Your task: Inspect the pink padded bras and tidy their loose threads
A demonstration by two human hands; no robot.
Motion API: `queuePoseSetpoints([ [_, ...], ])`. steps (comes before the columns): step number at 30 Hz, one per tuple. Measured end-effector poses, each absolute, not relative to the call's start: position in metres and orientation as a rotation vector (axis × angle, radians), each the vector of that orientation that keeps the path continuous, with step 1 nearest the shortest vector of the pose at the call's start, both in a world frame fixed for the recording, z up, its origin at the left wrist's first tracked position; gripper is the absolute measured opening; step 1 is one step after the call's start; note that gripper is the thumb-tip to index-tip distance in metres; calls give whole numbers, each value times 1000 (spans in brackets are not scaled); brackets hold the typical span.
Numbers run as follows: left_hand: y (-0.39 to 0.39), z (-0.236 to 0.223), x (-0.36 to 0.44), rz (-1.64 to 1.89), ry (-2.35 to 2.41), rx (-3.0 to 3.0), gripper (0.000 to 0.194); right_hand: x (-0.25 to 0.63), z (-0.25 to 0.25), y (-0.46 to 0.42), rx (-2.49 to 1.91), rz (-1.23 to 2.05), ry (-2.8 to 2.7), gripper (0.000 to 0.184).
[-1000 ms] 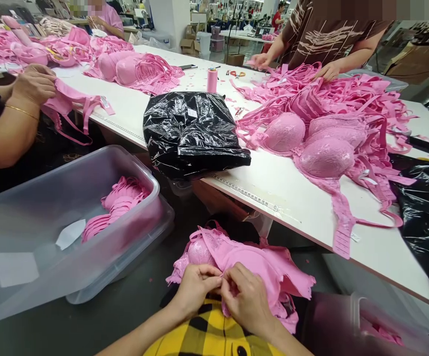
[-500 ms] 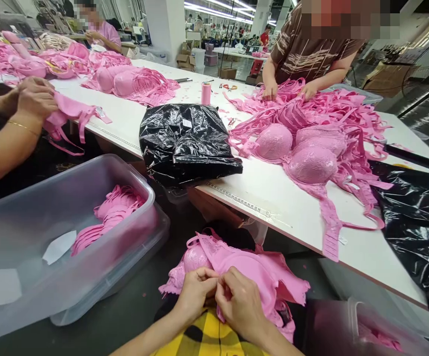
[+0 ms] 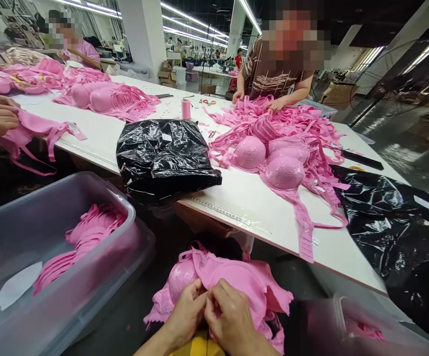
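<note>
A pink lace bra (image 3: pixel 236 279) lies bunched in my lap at the bottom of the view. My left hand (image 3: pixel 183 316) and my right hand (image 3: pixel 229 319) meet at its near edge, fingers pinched closed on the pink fabric, thumbs almost touching. Under my hands shows a bit of yellow and black cloth (image 3: pixel 199 346). The exact spot I pinch is hidden by my fingers.
A clear plastic bin (image 3: pixel 21 237) with stacked pink pieces (image 3: pixel 84 237) stands at my left. On the white table (image 3: pixel 259 202) lie a black plastic bag (image 3: pixel 162 153), a heap of pink bras (image 3: pixel 281 143), a thread spool (image 3: pixel 186 108). Other people work across and at left.
The view has tilted up and shifted, so my hands and the bra sit lower in the picture. My fingers stay pinched on the same edge of the fabric.
</note>
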State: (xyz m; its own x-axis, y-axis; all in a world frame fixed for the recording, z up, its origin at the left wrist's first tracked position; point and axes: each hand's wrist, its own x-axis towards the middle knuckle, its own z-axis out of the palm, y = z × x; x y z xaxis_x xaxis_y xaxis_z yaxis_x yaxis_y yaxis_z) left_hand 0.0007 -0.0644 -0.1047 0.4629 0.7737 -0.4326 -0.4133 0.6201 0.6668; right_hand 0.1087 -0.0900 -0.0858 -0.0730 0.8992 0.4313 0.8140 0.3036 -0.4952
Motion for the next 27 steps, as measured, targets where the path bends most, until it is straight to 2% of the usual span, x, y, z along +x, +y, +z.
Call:
queuePoseSetpoints([
  [5,-62,-112,2,819,750,643,25,111,-84,-89,-1483,165,-1876,20],
  [12,-54,-109,4,876,733,937,36,123,-82,-92,-1427,219,-1879,19],
  [16,-55,-112,2,866,809,1132,30,129,-81,-93,-1410,318,-1914,21],
  [24,-56,-104,4,788,569,840,44,127,-83,-95,-1382,353,-1930,20],
  [27,-59,-107,3,793,657,885,36,125,-81,-96,-1372,358,-1944,20],
])
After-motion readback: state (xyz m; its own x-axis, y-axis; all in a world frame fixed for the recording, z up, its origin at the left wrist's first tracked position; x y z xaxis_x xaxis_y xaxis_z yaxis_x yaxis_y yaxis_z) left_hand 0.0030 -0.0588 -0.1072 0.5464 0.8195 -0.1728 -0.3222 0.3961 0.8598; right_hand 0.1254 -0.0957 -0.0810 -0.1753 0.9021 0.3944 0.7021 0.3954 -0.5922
